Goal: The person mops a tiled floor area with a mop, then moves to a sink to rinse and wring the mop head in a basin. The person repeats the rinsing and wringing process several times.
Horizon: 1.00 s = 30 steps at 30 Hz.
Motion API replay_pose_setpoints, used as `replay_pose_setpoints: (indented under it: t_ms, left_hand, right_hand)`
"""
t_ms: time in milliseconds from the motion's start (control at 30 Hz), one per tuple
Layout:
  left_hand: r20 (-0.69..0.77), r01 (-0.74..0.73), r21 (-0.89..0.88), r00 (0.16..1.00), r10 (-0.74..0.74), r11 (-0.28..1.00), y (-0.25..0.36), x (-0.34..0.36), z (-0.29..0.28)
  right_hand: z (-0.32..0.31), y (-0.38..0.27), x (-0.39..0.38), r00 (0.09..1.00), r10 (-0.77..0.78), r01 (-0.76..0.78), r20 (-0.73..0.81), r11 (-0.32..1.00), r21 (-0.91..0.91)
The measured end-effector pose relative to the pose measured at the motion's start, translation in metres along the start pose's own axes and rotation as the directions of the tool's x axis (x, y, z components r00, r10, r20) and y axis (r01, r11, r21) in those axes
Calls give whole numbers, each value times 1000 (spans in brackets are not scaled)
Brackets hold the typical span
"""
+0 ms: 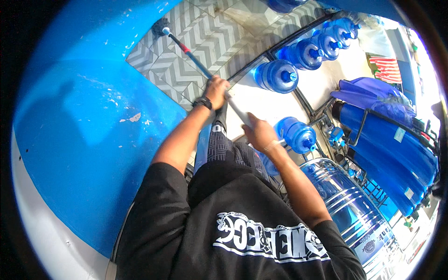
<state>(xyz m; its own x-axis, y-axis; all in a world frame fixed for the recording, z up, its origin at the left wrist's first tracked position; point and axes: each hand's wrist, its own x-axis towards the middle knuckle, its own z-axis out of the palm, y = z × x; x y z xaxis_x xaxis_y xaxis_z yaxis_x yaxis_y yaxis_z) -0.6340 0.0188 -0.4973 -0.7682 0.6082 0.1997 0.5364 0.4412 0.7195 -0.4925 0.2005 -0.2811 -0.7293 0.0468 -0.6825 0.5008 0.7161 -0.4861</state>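
Both of my hands grip a long pole [196, 60] that runs from near my body up to a dark bristled brush head [161, 28] on the grey chevron-patterned floor tiles [252, 21]. The pole has a red section near the brush and a pale lower part. My left hand [215, 92] is closed around its middle, and my right hand [259, 132] is closed around the pale part lower down, nearer my body. The brush head lies beside the edge of a blue painted wall [79, 121].
Blue water jugs [275, 77] line a dark metal rail at the upper right, with another jug [296, 135] beside my right hand. Further right stand tall blue tanks [387, 147], a purple covering [368, 95], pipework and a shiny steel tank [336, 196].
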Motion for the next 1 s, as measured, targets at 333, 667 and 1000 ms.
replay_pose_setpoints:
  t_ms: [333, 667, 1000]
  left_hand:
    - [279, -87, -428, 934, 223, 900, 299, -21, 68]
    - [419, 122, -208, 907, -24, 970, 180, 2, 58]
    - [460, 100, 400, 838, -293, 911, -116, 20, -139]
  right_hand:
    - [-149, 42, -271, 952, 300, -301, -57, 954, -14]
    - [-103, 50, -153, 985, 173, -173, 1, 985, 6]
    - [28, -124, 85, 989, -132, 135, 65, 990, -40]
